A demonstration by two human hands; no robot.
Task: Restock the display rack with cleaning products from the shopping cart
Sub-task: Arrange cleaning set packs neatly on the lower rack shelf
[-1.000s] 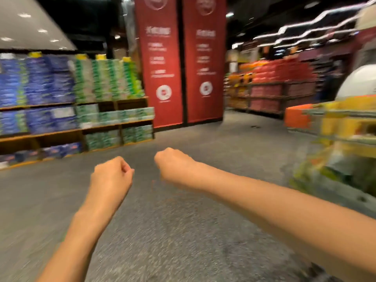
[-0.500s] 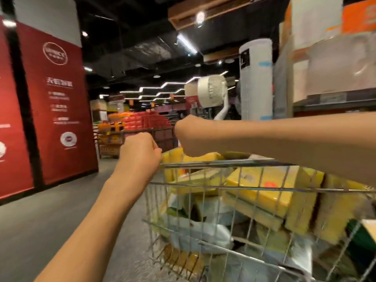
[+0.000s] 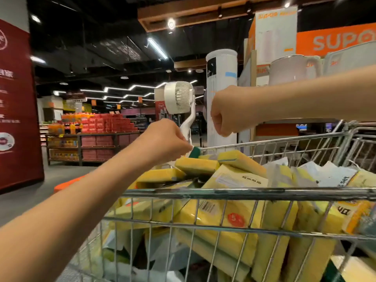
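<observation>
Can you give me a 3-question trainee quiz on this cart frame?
1. True or false: the right hand grips a sponge pack.
2. What is the left hand doing? A) pinching the corner of a green-and-yellow sponge pack B) resting on the cart's rim C) touching the white fan
3. What colour are most packs in the shopping cart?

Key:
1. False: it is a closed fist above the cart, holding nothing.
2. A
3. Yellow.
</observation>
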